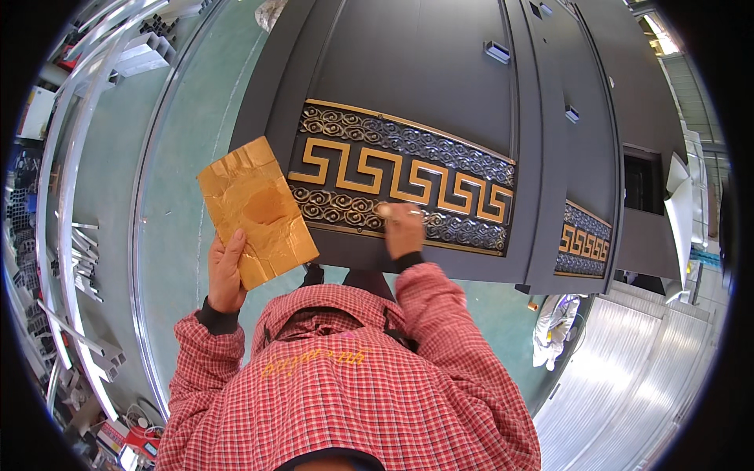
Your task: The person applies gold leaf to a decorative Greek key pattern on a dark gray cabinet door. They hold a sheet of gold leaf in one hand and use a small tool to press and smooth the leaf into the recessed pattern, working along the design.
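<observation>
My left hand [227,267] grips a flat, creased gold sheet [271,243] by its lower left edge, thumb on top. A darker brown patch lies at the sheet's middle. Right of it, my right hand [404,229] is closed at the lower scroll band of a dark door panel [416,47]. A small pale tip [382,209] shows at its fingers, against the band; what it belongs to is unclear. Left of this hand the lower scrolls [334,206] are gold-tinted; those to the right [467,229] look silver and black. A gold key-pattern strip [408,182] runs above.
A second dark panel with a similar gold strip [583,253] stands to the right. Long metal profiles [86,157] and a rack line the left side. White wrapping [554,330] lies on the green floor at lower right, near corrugated sheets [616,361].
</observation>
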A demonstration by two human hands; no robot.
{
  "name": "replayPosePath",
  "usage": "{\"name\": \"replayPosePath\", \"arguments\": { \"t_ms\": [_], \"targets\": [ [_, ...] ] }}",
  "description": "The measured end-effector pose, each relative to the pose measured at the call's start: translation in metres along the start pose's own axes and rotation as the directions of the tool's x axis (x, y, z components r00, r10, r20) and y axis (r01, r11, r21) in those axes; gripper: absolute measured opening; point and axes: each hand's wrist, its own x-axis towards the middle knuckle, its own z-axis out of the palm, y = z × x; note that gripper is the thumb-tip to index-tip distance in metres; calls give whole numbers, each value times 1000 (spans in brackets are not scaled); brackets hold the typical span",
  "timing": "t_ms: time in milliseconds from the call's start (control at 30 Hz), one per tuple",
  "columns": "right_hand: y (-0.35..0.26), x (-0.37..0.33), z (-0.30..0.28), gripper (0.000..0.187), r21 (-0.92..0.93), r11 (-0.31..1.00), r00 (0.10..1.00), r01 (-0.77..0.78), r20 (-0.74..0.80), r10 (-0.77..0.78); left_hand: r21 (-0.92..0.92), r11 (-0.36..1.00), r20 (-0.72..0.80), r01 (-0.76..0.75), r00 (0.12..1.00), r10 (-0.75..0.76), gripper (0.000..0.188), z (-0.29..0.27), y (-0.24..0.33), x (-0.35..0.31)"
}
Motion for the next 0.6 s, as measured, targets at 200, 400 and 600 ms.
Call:
{"name": "replayPosePath", "arguments": {
  "t_ms": [200,400,600],
  "targets": [
    [55,-17,-44,12,-29,976,976,-217,-37,216,-20,1000,-32,-5,999,5,34,-10,-4,-2],
    [-4,-13,-15,14,203,979,994,-25,109,3,-14,1000,-11,-14,1000,14,34,-9,1,-3],
    [61,-32,-49,18,109,969,975,-220,70,213,-25,999,-49,-34,998,32,33,-16,-1,-6]
  ]
}}
